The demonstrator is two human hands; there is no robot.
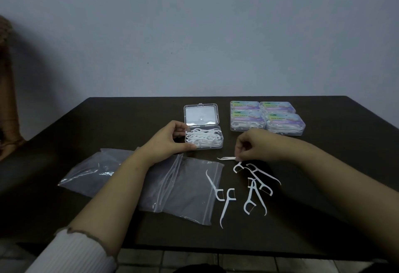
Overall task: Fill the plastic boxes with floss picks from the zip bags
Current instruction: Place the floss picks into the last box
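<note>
Five clear rectangular plastic boxes stand on the dark brown tabletop (pixel 323 218): one open box (pixel 204 136) with its lid raised, and four closed, labelled boxes (pixel 267 118) set two by two just to its right. Two clear zip bags lie at the near left, the nearer zip bag (pixel 183 190) partly over the farther zip bag (pixel 95 173). About seven loose white plastic floss picks (pixel 251 188) lie on the tabletop right of the nearer bag, two of them resting partly at its edge.

The left hand (pixel 167 141) reaches forward, its thumb and fingers curled round the left end of the open box. The right hand (pixel 252 145) is turned palm down, its fingertips closed in a pinch grip on one end of a single floss pick (pixel 226 158), which lies near-level just above or on the tabletop; which cannot be told.

The open box is nearly filled with a tangled heap of white picks. The closed boxes show white picks through their walls.
</note>
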